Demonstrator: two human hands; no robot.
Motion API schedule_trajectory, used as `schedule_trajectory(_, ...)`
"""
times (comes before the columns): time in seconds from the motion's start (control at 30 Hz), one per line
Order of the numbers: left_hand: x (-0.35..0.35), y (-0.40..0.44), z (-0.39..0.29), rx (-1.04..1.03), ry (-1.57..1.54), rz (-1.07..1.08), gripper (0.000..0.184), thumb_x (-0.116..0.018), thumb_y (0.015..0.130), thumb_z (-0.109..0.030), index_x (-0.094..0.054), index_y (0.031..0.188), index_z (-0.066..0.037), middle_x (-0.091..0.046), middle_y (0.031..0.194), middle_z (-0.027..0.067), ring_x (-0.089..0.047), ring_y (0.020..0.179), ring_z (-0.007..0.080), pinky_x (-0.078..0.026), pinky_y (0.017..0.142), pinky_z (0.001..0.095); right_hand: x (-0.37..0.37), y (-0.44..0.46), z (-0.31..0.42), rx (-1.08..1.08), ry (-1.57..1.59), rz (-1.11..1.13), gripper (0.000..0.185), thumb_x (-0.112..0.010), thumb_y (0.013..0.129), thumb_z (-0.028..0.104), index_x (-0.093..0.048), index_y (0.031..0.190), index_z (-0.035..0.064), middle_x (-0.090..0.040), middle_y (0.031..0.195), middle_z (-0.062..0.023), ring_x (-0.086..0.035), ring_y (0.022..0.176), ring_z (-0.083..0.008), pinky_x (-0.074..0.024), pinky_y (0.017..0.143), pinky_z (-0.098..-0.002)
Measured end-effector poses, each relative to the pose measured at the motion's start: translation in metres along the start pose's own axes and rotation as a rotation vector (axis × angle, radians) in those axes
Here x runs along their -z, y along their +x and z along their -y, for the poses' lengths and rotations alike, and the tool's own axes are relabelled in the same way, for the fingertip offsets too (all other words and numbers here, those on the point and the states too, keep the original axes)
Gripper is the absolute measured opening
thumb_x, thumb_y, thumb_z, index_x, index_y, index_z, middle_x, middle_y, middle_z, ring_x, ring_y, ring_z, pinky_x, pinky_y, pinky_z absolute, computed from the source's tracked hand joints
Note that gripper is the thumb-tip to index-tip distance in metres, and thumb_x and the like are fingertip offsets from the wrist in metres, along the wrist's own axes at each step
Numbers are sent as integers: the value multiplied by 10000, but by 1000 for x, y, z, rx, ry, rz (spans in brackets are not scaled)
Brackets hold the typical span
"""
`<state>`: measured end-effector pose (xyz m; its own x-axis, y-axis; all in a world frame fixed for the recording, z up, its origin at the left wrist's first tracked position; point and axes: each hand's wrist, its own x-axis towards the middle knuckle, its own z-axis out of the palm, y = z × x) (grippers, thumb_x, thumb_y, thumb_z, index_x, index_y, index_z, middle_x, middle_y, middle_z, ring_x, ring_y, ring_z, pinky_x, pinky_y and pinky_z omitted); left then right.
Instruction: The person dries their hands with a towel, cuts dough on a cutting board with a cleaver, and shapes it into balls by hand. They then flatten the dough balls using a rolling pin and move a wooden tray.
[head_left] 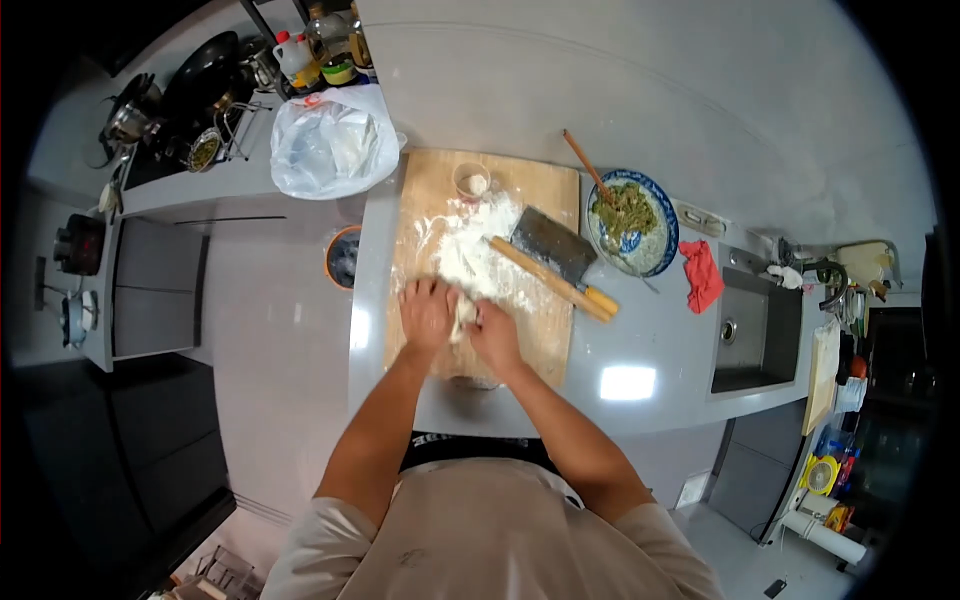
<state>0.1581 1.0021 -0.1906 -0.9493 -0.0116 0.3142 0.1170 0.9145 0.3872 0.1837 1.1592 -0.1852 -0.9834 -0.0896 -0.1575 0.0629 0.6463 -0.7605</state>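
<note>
Hands: While the left hand [427, 316] lies palm down with its fingers extended at the dough's left side, the right hand [493, 335] is curled against the other side; whether it pinches the dough cannot be told.
Dough: a pale, elongated piece [463, 312] between the hands, on the near part of the board, apparently placed there for short reach and braced from both sides.
Board: wooden [420, 230], squarely in front of the person, giving a work surface over the counter [600, 345].
Flour: loose [465, 250], spread just beyond the hands, presumably within reach against sticking.
Rolling pin: set slantwise [540, 270] right of the flour, one end past the board's edge; likely laid aside so both hands are free.
Cleaver: flat [555, 243], its blade beyond the pin, its handle toward the right; judged parked off the working area.
Cup: upright [472, 180] at the board's far side, holding some flour, probably for replenishing.
Bowl: patterned [655, 250], right of the board, holding green mixture [625, 208]; a wooden utensil [587, 163] leans on its rim, seemingly for easy pickup.
</note>
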Motion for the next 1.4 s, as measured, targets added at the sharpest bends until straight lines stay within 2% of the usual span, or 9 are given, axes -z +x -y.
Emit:
schedule_trajectory(0.13,-5,35,-1,313,-153,190,485,-500,1110,-485,-785,1062,-96,-740,1023,89,-647,983,324,-511,908,483,21,15,25,97,28,-229,268,-768,875,63,-711,1136,44,-684,1126,-198,-701,897,-359,-573,790,-419)
schedule_trajectory(0.2,11,27,-12,1195,-1468,429,698,-356,1137,-607,-790,1112,-61,-755,1024,115,-698,967,267,-558,897,435,32,-9,22,213,-57,-200,309,-766,877,51,-706,1180,52,-661,1192,-188,-705,928,-332,-576,801,-414)
schedule_trajectory(0.33,14,-28,-32,247,-408,315,738,-332,1155,-592,-796,1086,-22,-749,903,129,-704,897,226,-550,882,406,46,-49,-4,162,244,-39,447,-783,847,60,-675,1281,53,-640,1221,-191,-698,978,-305,-587,844,-399)
schedule_trajectory(0.47,-11,-25,-51,227,-259,361,714,-332,1166,-558,-789,1095,-14,-739,920,117,-679,920,221,-531,901,391,49,-48,-33,-9,235,101,492,-803,798,20,-675,1273,32,-669,1137,-190,-698,901,-267,-584,780,-333)
schedule_trajectory(0.57,-8,13,-46,755,-1346,576,651,-405,1161,-535,-762,1137,10,-730,984,88,-649,978,182,-522,925,340,71,-32,-22,-82,239,18,367,-774,809,5,-722,1171,40,-668,1079,-164,-701,824,-277,-582,770,-353)
schedule_trajectory(0.77,13,5,-32,469,-812,523,335,-582,1118,-303,-762,1183,-27,-735,1020,78,-654,858,167,-550,840,311,110,-47,-20,530,42,29,444,-743,864,37,-722,1306,79,-625,1239,-132,-720,988,-280,-594,821,-359)
schedule_trajectory(0.87,17,-25,-41,310,-644,587,255,-714,1041,-216,-770,1221,-44,-778,1071,131,-699,870,179,-571,817,319,111,-51,-11,-35,172,50,502,-789,865,82,-681,1356,66,-635,1265,-154,-708,1087,-326,-590,901,-388)
schedule_trajectory(1.2,30,-22,-43,246,-624,319,351,-846,896,-103,-745,1216,-1,-727,1002,167,-726,849,277,-599,782,360,94,-32,-4,348,-249,-217,436,-788,893,148,-682,1310,84,-660,1222,-172,-674,1075,-405,-567,942,-465)
schedule_trajectory(1.4,9,-17,-52,249,-463,150,369,-888,844,-162,-732,1143,-14,-693,1025,199,-702,890,361,-567,779,447,69,19,-34,143,-180,20,347,-780,892,113,-709,1231,104,-655,1173,-166,-679,1083,-402,-573,886,-492)
